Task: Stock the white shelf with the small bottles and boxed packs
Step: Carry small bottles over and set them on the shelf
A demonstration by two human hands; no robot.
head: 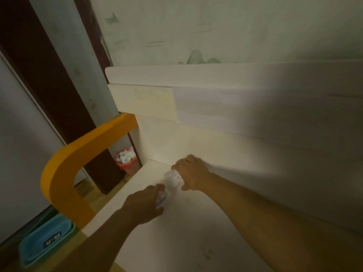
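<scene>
Left hand: the left hand [144,203] reached in from six o'clock, its fingers and thumb curled round the lower part of a small bottle [167,190], holding it.
Right hand: the right hand [191,174] came in from four o'clock, knuckles up, fingers curled over the white ribbed cap [173,177] at the bottle's upper end, gripping it.
Small bottle: a pale bottle with a blue and white label, lying tilted between the two hands, cap end toward one o'clock, label end toward seven o'clock; blurred, so the label could not be read. Whether it touched the surface below could not be told.
White shelf: the white shelf [196,228] ran under both hands, its flat board filling the lower middle of the view; the bottle sat over its far left corner, near the upright back panel [216,107] at twelve o'clock.
Orange frame: a curved orange frame [78,163] stood at nine o'clock of the hands, just beside the shelf's left edge.
Red basket: a red slatted basket [127,163] holding white crumpled scraps sat on the floor at eleven o'clock of the hands, beyond the shelf's corner.
Blue tray: a blue plastic tray [45,240] lay on the floor at eight o'clock, below the orange frame.
Wall: a pale wall [216,26] with faint green painted shapes rose behind the shelf.
</scene>
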